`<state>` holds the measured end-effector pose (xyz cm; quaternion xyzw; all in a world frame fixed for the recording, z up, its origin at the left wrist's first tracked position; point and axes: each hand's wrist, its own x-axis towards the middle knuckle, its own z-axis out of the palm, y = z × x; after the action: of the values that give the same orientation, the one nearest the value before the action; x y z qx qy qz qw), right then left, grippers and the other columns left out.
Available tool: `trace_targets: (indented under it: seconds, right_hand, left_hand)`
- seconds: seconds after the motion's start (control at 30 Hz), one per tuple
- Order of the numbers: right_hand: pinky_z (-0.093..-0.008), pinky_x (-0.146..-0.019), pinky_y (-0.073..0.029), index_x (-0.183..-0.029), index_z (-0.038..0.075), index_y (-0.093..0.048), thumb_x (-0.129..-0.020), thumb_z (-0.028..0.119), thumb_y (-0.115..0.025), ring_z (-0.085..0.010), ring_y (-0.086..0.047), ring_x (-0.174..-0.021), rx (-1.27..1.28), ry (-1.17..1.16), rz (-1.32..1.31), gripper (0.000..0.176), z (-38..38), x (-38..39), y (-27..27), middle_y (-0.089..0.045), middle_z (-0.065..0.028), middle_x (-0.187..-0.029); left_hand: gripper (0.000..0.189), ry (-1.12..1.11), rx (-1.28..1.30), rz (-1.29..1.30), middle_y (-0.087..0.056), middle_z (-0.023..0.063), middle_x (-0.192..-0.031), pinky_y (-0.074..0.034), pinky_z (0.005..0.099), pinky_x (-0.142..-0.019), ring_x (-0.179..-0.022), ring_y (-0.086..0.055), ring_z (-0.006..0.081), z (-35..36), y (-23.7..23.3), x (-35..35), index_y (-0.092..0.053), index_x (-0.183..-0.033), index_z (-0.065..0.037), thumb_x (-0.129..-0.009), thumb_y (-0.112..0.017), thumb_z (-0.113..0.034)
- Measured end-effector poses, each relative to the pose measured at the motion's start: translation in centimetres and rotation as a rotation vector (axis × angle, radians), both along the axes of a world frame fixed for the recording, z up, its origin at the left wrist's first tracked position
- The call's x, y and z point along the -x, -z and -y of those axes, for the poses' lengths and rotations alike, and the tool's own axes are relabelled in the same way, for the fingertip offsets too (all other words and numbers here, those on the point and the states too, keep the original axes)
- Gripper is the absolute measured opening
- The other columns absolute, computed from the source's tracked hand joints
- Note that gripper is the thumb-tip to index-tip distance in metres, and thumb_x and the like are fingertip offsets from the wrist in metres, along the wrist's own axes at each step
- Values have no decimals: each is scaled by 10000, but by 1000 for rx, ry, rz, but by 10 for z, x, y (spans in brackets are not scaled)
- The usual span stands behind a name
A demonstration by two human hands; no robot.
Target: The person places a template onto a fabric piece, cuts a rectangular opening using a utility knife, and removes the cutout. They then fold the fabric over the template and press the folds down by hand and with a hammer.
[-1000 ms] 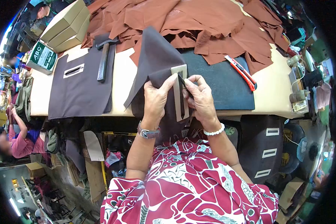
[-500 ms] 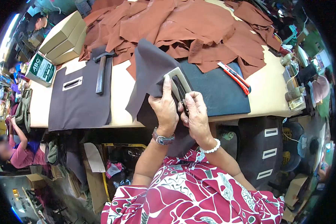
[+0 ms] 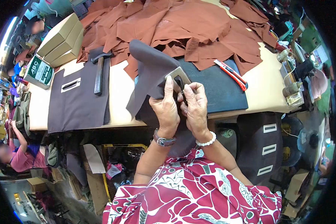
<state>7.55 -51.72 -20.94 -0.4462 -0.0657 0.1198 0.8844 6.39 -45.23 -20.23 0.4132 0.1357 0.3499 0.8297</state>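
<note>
A dark brown leather piece (image 3: 149,71), its top edge curling over, is held up above the table's front edge. On it is a pale rectangular frame (image 3: 176,72) around a dark slot. My left hand (image 3: 166,114) grips the leather, its thumb pressed flat on the frame's left corner. My right hand (image 3: 195,108) is closed in a pinch at the right side of the slot. Something dark shows between its fingers, too hidden to name.
Left on the table (image 3: 119,100) are a hammer (image 3: 99,74), another dark leather panel (image 3: 80,106), a tin (image 3: 39,72) and stacked boxes (image 3: 61,39). A red utility knife (image 3: 231,74) lies on a black board (image 3: 224,93). Reddish-brown leather (image 3: 190,22) covers the back. A person (image 3: 22,155) is at left.
The leather's top has curled over more, and the frame is tilted further away. My right hand has shifted slightly up along the slot. Both hands keep their hold.
</note>
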Motion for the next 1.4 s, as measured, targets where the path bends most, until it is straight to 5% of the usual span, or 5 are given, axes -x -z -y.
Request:
trace_targets:
  seconds: [0.4, 0.57, 0.73, 1.17, 1.4]
  right_hand:
    - [-128, -421, -268, -967, 77, -453, -922, 139, -564, 3, -407, -538, 6, 31, -17, 134, 9, -7, 8, -534, 7, -715]
    - [-269, -610, -466, -1065, 2, -537, -922, 156, -554, -150, -560, -671, 750, 337, 383, 211, 63, -25, 17, -592, -68, -799]
    - [-388, -834, -426, -995, 35, -621, -830, 199, -620, -273, -544, -979, 1663, 551, 828, 232, 119, -63, 47, -590, -110, -974]
    - [-380, -890, -427, -901, 79, -628, -741, 112, -652, -237, -560, -988, 1061, 301, 1572, 165, 47, -78, -20, -599, -34, -975]
    - [-353, -773, -455, -796, 41, -587, -768, 102, -643, -224, -600, -845, 1012, 77, 1269, 87, 36, -87, -24, -615, -61, -817]
  left_hand:
    - [118, 77, -20, -15, -646, 3, -932, -453, 231, -748, -831, -579, 77, -2, 4, -7, -652, -968, -35, -861, -639, -83]
    - [113, 140, 8, -37, -650, 5, -927, -458, 238, -761, -827, -588, 86, -11, 14, -21, -654, -959, -37, -856, -642, -82]
    - [99, 170, 12, -68, -653, 10, -892, -468, 240, -728, -791, -590, 82, -10, 20, -26, -662, -917, -13, -863, -639, -92]
    - [148, 242, -91, -73, -644, 34, -961, -475, 232, -754, -842, -595, 92, -12, 17, -18, -633, -996, -1, -873, -624, -82]
    - [161, 323, -49, -133, -656, 32, -950, -479, 233, -751, -830, -603, 89, -20, 19, -15, -636, -1010, -7, -863, -633, -73]
